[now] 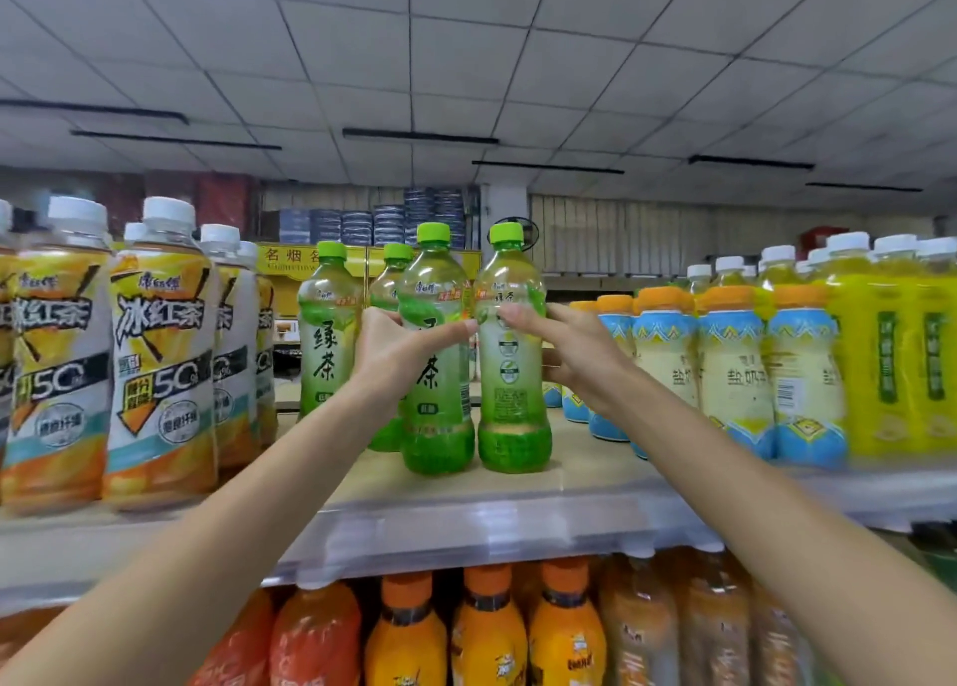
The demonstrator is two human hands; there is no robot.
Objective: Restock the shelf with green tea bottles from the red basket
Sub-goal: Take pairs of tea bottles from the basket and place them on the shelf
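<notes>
A: Describe the surface and the room.
B: The top shelf [595, 473] is a flat beige board with a clear plastic strip along its front edge. Overhead is a grid ceiling [466, 38] of square white panels with long dark light fittings.

A: Where are the green tea bottles, and what are the grips doing?
B: Four stand upright at mid-shelf. The left hand [399, 354] is closed around the front-left green tea bottle [437, 426]. The right hand [575, 354] is wrapped around the front-right green tea bottle [512, 426]. The two front bottles stand side by side.

A: Materials and shapes?
B: Clear waisted plastic, glossy green labels, ribbed green caps. Iced tea bottles [160, 375] with white caps stand to the left, blue-labelled bottles [735, 375] with orange caps to the right, and orange drink bottles [487, 633] on the shelf below.
</notes>
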